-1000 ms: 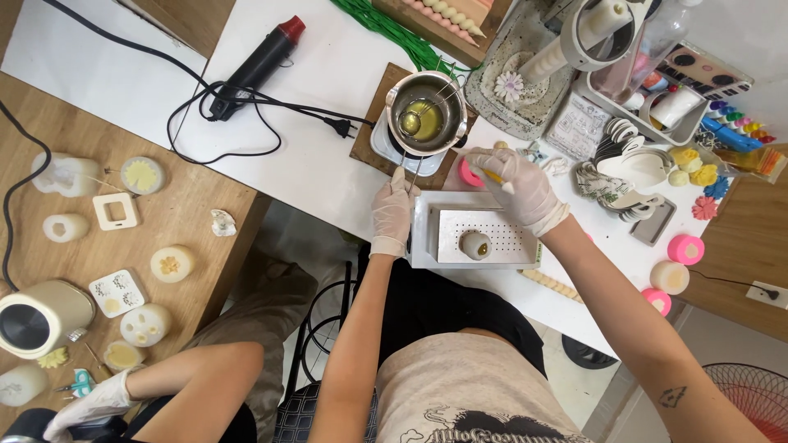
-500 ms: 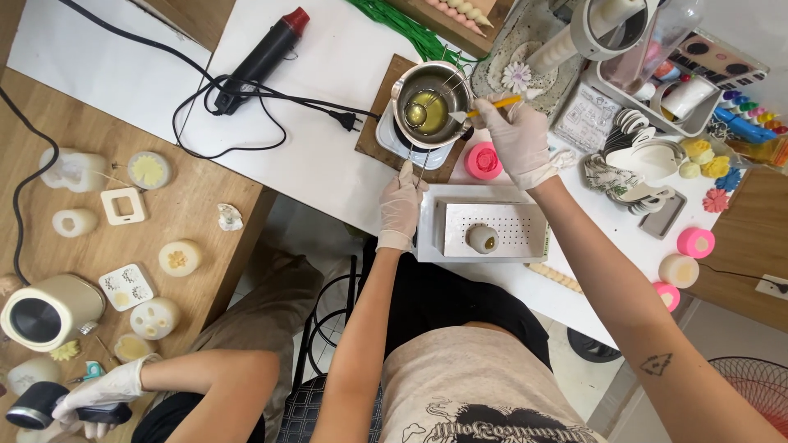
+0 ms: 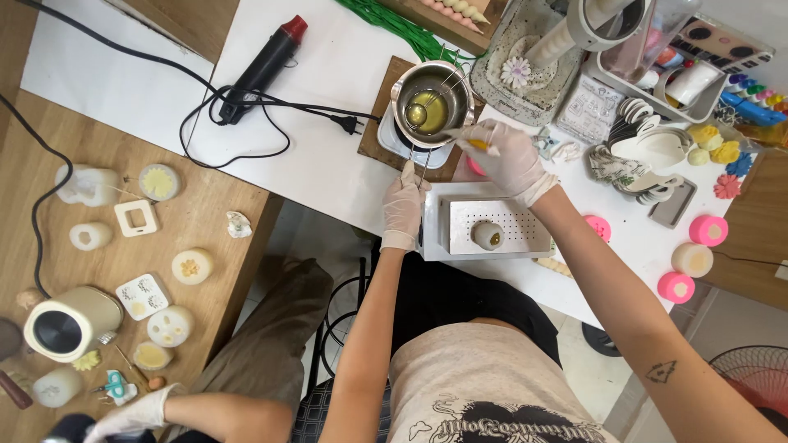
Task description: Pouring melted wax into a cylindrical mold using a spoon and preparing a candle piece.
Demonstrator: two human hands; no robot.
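step: dipping into melted wax | left hand (image 3: 404,203) grips pot handle (image 3: 417,168) (steadying) | right hand (image 3: 507,157) pinches what looks like a yellow-tipped tool (image 3: 469,142) at metal pot (image 3: 432,102) rim | next: needs steady pot, slow lift

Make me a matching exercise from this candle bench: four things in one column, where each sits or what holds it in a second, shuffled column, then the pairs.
Things
1. Metal melting pot
2. Round pale candle
3. Black heat gun
4. Pot handle

Places or states
A. Lying on the white table, cord looped beside it
B. Gripped by the gloved left hand
C. Sitting in the white perforated tray
D. On a small hot plate, yellow liquid inside

Pairs: 1-D, 2-C, 3-A, 4-B

The gloved right hand holds a small tool at the pot's rim.
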